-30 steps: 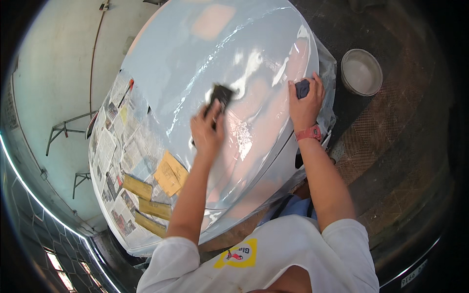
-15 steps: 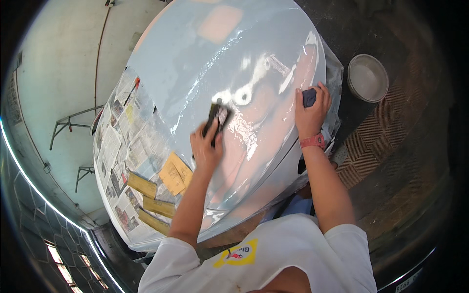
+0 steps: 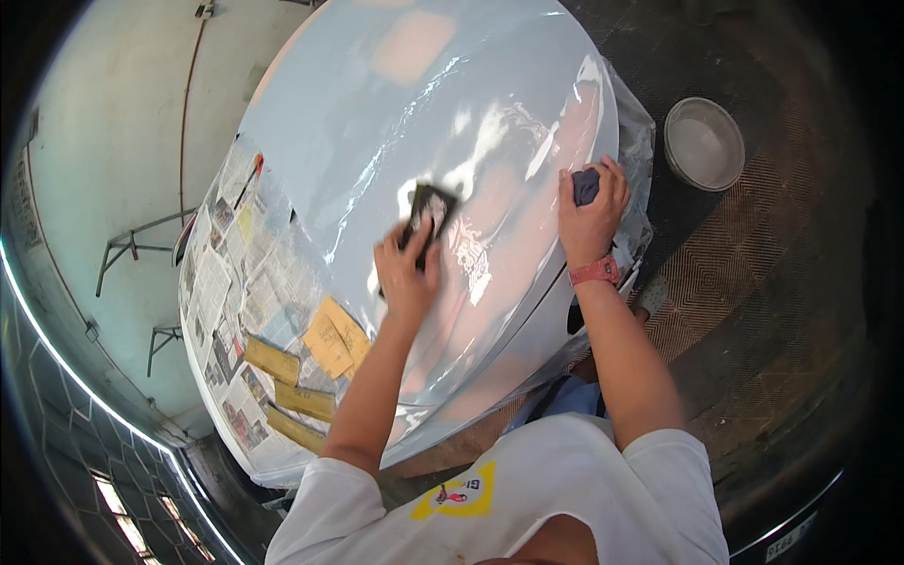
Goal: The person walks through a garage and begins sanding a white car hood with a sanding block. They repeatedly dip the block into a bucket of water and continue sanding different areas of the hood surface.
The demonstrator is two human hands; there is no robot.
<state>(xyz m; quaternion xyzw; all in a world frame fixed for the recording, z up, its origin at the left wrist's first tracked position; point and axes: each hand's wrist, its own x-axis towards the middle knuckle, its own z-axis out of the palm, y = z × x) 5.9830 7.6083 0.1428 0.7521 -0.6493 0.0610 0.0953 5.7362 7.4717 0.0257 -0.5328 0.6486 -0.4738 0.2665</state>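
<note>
Under my left hand (image 3: 407,273) is a dark sanding block (image 3: 430,218), its fingers closed around it and its face against the wet car hood (image 3: 339,113). The hood is grey-blue with peach patches and shiny streaks of water. Near the hood's right edge, my right hand (image 3: 593,212) grips a dark blue, crumpled cloth or sponge (image 3: 586,186) and rests on the panel. A red watch (image 3: 595,271) is on the right wrist.
Newspaper (image 3: 273,282) covers the hood's left side. Several yellow sanding blocks (image 3: 303,400) and folded yellow sheets of sandpaper (image 3: 328,344) lie on it. A round basin (image 3: 704,144) stands on the floor at right. Metal brackets (image 3: 141,231) stick out from the left wall.
My left hand has slid a little to the right with the sanding block, which is tilted differently. The right hand keeps its grip; the whole view has shifted slightly.
</note>
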